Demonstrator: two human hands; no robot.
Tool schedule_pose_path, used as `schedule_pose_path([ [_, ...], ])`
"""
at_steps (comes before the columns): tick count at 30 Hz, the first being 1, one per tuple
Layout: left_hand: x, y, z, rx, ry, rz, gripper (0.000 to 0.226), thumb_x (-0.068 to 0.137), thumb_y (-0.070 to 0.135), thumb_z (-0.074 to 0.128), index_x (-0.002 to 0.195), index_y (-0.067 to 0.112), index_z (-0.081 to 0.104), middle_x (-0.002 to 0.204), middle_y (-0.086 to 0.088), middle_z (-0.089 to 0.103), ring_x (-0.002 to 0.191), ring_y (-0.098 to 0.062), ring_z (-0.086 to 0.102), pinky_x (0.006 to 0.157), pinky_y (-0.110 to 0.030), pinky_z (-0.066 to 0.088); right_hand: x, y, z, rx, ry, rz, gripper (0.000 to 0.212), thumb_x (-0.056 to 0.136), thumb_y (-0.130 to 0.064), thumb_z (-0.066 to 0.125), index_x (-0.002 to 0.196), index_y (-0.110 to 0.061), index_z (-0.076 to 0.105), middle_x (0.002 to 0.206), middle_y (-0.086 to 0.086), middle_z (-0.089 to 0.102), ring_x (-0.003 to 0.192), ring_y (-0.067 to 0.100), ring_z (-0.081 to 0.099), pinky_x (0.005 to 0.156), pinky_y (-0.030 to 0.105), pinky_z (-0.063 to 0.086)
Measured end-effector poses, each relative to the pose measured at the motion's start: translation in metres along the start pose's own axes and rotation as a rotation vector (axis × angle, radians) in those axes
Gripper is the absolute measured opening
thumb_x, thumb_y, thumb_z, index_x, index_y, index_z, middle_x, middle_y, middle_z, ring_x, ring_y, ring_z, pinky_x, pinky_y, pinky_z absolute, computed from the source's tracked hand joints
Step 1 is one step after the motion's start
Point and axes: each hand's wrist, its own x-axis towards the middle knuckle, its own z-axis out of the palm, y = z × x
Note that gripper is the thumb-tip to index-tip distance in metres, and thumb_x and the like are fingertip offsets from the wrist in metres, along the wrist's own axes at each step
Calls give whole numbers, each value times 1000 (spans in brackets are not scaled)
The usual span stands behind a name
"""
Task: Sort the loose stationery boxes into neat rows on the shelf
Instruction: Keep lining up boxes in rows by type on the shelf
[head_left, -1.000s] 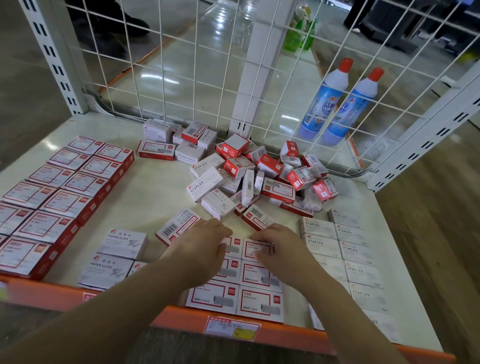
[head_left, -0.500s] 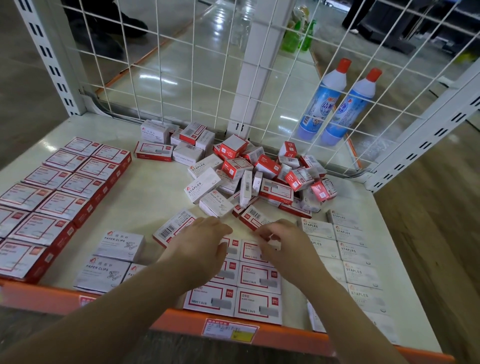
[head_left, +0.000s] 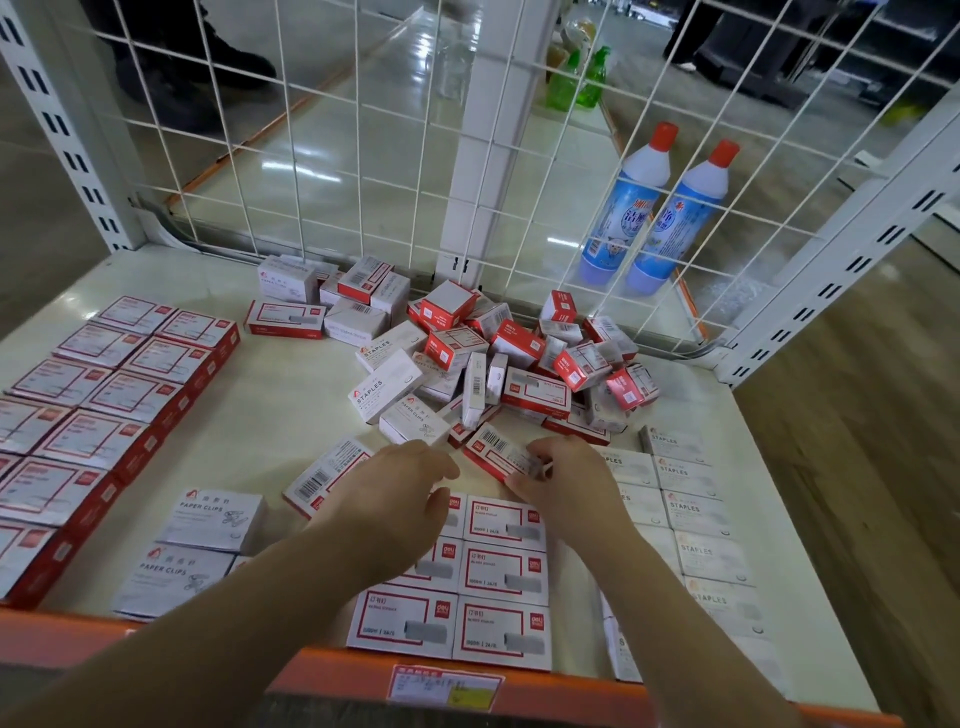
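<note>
- Stationery boxes, small cardboard ones in red and white, lie in a loose heap (head_left: 498, 358) at the back of the pale shelf (head_left: 291, 415), close to the white wire mesh panel (head_left: 332, 135).
- One red-and-white box with a barcode on its side (head_left: 498, 454) sits at the near edge of the heap. The right hand (head_left: 566, 475) pinches this box with curled fingers, at its near end.
- The left hand (head_left: 400, 483) hovers with the fingers loosely bent over the top of the middle rows and holds nothing.
- The middle rows of red-and-white staple boxes (head_left: 501, 571) lie flat in two columns, reaching the orange front edge of the shelf (head_left: 571, 693).
- Another red-and-white barcode box (head_left: 324, 475) lies tilted just beside the left hand, partly under it.
- At the left, larger red-framed boxes (head_left: 109, 400) stand in neat rows.
- Near the front left, grey-white boxes marked PAPER CLIPS (head_left: 213, 519) lie one behind another.
- At the right, white boxes marked STAPLES (head_left: 685, 509) form two columns.
- Behind the mesh, two blue-and-white bottles with red caps (head_left: 649, 208) stand side by side.
</note>
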Motion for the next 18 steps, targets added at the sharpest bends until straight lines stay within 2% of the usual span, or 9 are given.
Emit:
schedule_pose_path([
  [3,-3,2,1,17,-8,12,30,97,28,42,126,31,48,132,14,47,121,-9,45,96,-25,42,-1,2,-2,9,-2,-9,33,86,-34,61,116,-19,60,112,-3,56,86,6,48,59,10,31],
  [6,-6,2,3,36,-2,43,30,97,29,41,126,32,48,130,14,48,118,-7,44,95,-22,41,-3,2,-7,43,27,-24,36,85,-35,63,116,-18,59,111,-4,52,89,7,46,69,17,34],
  [10,-6,2,5,17,48,36,33,96,30,42,130,33,44,135,16,45,124,-6,41,100,-25,38,-10,2,-17,70,64,-67,39,84,-35,63,119,-19,57,108,-7,49,92,7,45,75,16,37],
  [13,-5,1,3,-46,135,9,41,94,30,48,134,35,40,135,14,47,122,-8,45,98,-27,42,-17,4,-23,115,59,-157,39,83,-34,65,119,-20,58,107,-8,51,93,4,46,81,16,38],
  [18,-5,-3,-3,-89,252,74,47,91,31,55,135,36,41,136,13,45,119,-7,43,93,-23,41,-26,4,-30,166,3,-245,38,83,-33,65,119,-21,60,101,-13,52,84,-3,47,71,5,37],
])
